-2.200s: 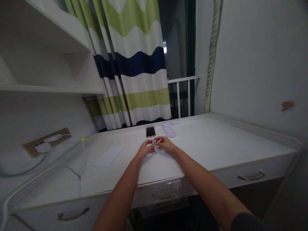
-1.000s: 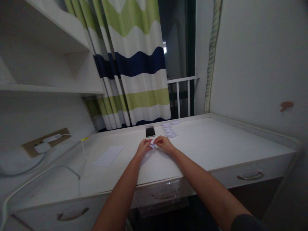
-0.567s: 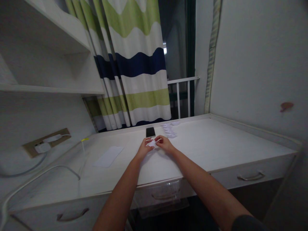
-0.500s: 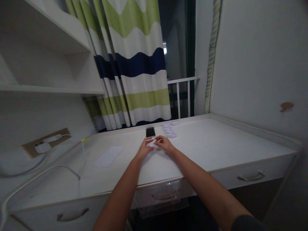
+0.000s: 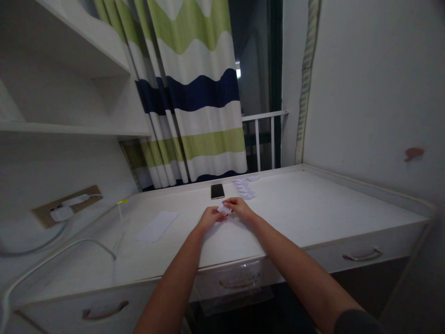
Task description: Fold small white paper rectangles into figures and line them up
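Note:
Both hands meet over the middle of the white desk (image 5: 299, 208). My left hand (image 5: 208, 218) and my right hand (image 5: 239, 207) each pinch a small folded piece of white paper (image 5: 223, 209) between their fingertips, just above the desk top. A dark phone (image 5: 217, 190) lies flat a little beyond the hands. Several small folded white paper pieces (image 5: 244, 187) sit in a cluster to the right of the phone.
A flat white paper sheet (image 5: 157, 226) lies to the left. A white cable (image 5: 69, 250) runs from a wall socket (image 5: 66, 206) across the left desk. Shelves stand at the left, a striped curtain (image 5: 194, 93) at the back, a wall on the right. Drawer handles line the front.
The paper stood upright between the fingers, then was pressed down low. The left hand has drawn back slightly toward me; both hands still pinch it.

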`<state>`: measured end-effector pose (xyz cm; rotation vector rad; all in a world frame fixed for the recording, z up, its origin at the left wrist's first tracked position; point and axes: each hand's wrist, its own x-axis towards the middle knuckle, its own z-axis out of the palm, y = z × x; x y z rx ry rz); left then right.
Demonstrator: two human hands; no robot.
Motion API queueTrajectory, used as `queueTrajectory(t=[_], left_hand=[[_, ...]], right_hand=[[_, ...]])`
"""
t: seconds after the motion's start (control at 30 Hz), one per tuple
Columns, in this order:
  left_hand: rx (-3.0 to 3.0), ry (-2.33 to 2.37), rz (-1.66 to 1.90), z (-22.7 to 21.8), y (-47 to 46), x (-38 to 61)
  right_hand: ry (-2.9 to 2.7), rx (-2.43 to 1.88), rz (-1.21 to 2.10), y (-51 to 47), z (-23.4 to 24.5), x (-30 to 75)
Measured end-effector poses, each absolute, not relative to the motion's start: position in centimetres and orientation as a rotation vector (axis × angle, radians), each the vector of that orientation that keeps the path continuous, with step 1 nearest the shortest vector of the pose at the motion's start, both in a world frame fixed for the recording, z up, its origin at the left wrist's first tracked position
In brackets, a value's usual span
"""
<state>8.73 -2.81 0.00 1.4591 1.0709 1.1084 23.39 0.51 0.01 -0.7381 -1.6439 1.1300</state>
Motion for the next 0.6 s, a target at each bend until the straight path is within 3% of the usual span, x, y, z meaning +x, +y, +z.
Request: queueTrajectory(t=[0.3, 0.6], left_hand=[[1.535, 1.058, 0.977, 0.0, -2.98, 8.39], [1.505, 1.019, 1.01, 0.43, -3.42, 8.58]], right_hand=[[-1.79, -0.756, 1.036, 0.09, 0.19, 23.71], [-1.619, -0.702, 1.272, 0.15, 0.15, 23.59]])
